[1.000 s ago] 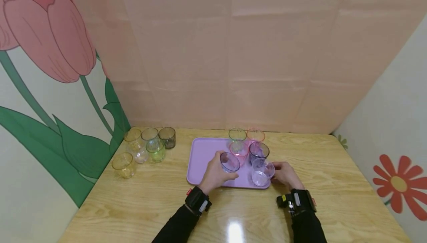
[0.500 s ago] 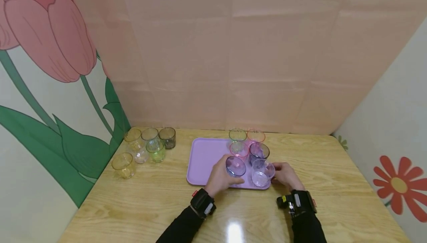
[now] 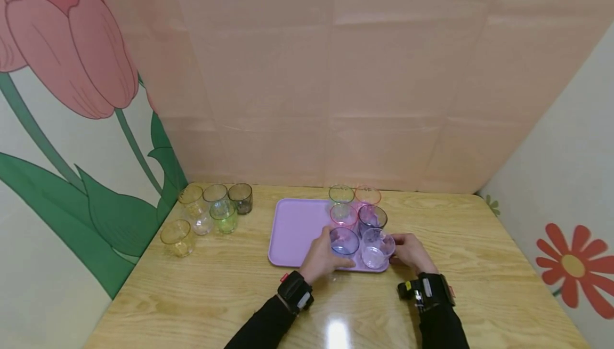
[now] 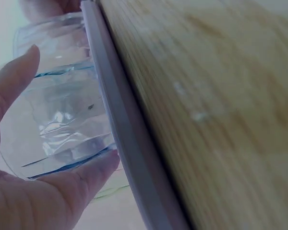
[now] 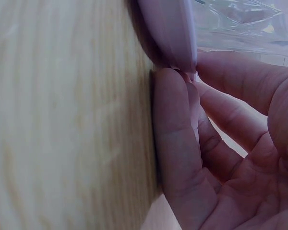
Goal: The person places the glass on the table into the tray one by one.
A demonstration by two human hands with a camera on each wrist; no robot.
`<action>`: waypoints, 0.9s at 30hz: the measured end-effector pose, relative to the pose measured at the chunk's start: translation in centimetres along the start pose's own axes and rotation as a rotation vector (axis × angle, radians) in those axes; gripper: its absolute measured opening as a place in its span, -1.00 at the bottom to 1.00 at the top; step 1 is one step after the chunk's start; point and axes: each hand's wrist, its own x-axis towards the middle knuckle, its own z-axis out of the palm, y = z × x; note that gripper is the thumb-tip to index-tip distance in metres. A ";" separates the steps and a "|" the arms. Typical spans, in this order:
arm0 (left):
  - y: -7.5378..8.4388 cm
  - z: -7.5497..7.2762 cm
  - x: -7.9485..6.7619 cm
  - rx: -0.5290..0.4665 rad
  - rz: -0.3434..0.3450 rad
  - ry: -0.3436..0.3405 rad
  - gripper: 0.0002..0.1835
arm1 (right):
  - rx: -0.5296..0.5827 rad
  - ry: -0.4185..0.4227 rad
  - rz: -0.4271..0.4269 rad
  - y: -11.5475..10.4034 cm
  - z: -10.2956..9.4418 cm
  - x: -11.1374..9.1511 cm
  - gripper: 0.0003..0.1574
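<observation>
My left hand (image 3: pixel 320 258) holds a blue-tinted drinking glass (image 3: pixel 344 243) by its sides, low over the front of the purple tray (image 3: pixel 292 232). In the left wrist view, the thumb and a finger lie along opposite sides of that glass (image 4: pixel 69 122), close to the tray's rim (image 4: pixel 120 115). My right hand (image 3: pixel 413 251) pinches the tray's front right corner; the right wrist view has the thumb at the rim (image 5: pixel 175 36) and a finger under it. A clear glass (image 3: pixel 375 257) stands upright between the hands. Behind are a pink-rimmed glass (image 3: pixel 343 217) and a dark purple one (image 3: pixel 372 218).
Toward the back of the tray stand a green-rimmed glass (image 3: pixel 341 193) and a red-rimmed glass (image 3: pixel 368 194). On the wooden table (image 3: pixel 240 269) at left are several more glasses, among them a yellow (image 3: pixel 178 238), a green (image 3: pixel 224 218) and a grey one (image 3: pixel 241 200).
My left hand has carried the blue-tinted glass right and slightly toward me, up beside the clear glass. The right hand has stayed at the tray's corner.
</observation>
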 end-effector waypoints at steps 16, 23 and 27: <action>0.1 0.0 -0.1 0.032 0.027 -0.046 0.06 | 0.013 0.014 0.012 0.0 0.1 -0.2 -0.63; 0.0 0.0 0.2 0.036 0.039 -0.023 -0.02 | 0.037 0.007 -0.002 0.1 0.1 -0.2 -0.62; 0.1 0.0 0.2 0.033 0.031 -0.026 -0.01 | 0.031 0.004 -0.010 0.0 0.1 -0.3 -0.63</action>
